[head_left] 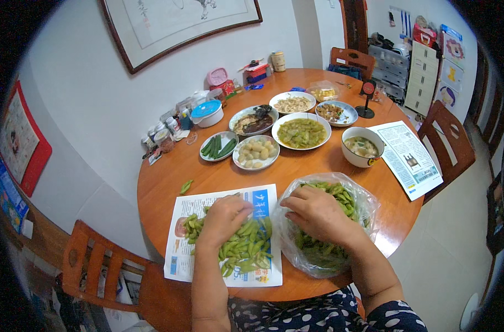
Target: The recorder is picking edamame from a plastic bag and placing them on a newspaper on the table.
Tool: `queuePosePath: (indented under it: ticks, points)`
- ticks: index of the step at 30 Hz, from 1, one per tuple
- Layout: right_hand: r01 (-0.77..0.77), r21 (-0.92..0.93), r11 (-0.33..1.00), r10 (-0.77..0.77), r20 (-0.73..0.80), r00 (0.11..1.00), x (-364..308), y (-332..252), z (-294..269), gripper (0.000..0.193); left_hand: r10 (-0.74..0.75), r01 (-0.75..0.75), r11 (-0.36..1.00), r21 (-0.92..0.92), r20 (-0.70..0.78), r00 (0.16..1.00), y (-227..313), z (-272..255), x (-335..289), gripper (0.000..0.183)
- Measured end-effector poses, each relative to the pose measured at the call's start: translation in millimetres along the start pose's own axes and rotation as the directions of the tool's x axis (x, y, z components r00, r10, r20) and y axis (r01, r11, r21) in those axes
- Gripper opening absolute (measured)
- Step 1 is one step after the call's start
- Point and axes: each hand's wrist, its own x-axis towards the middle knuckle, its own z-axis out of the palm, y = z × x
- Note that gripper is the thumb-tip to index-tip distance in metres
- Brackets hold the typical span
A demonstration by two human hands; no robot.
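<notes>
My left hand hovers above a sheet of newspaper that lies on the table's near left side. Its fingers are bent together, and whether a pod is pinched in them is hidden. Below it spreads a loose heap of green edamame pods, some smeared under the fingertips. To the right, my right hand is over a clear plastic bag, its curved fingers slightly apart and nothing visible in them. More edamame pods fill the bag, partly covered by my hand and wrist. The two hands' fingertips point toward each other.
Dishes of food stand beyond: okra, pale round pieces, green vegetables and a soup bowl. One stray pod lies behind the newspaper. Another newspaper overhangs the right edge. Wooden chairs stand around the round table.
</notes>
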Motion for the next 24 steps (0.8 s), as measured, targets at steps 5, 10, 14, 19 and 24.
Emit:
queuePosePath:
  ticks: [5,10,14,19,24]
  points:
    - [0.003,-0.021,1.000,-0.003,-0.006,1.000,0.7,-4.2,2.7,0.027,0.032,-0.034,0.969,-0.246,-0.016,0.999,22.6,1.9,6.2,0.010]
    - [0.049,0.030,0.998,-0.050,0.016,0.999,2.4,-10.5,4.6,0.024,0.117,-0.124,0.909,-0.397,-0.043,0.992,44.6,10.4,4.3,0.012]
    - [0.078,0.079,0.994,-0.078,-0.010,0.997,3.9,-13.6,6.3,0.017,0.067,-0.071,0.874,-0.480,-0.027,0.997,44.2,14.4,2.2,0.014]
    - [0.119,0.125,0.985,-0.113,-0.055,0.992,2.5,-10.7,9.0,0.012,0.018,-0.009,0.828,-0.561,0.010,1.000,46.3,12.7,2.1,0.013]
    - [0.086,0.085,0.993,-0.085,-0.021,0.996,1.3,-1.0,2.4,0.011,0.059,-0.091,0.898,-0.431,-0.085,0.995,47.4,11.0,5.3,0.020]
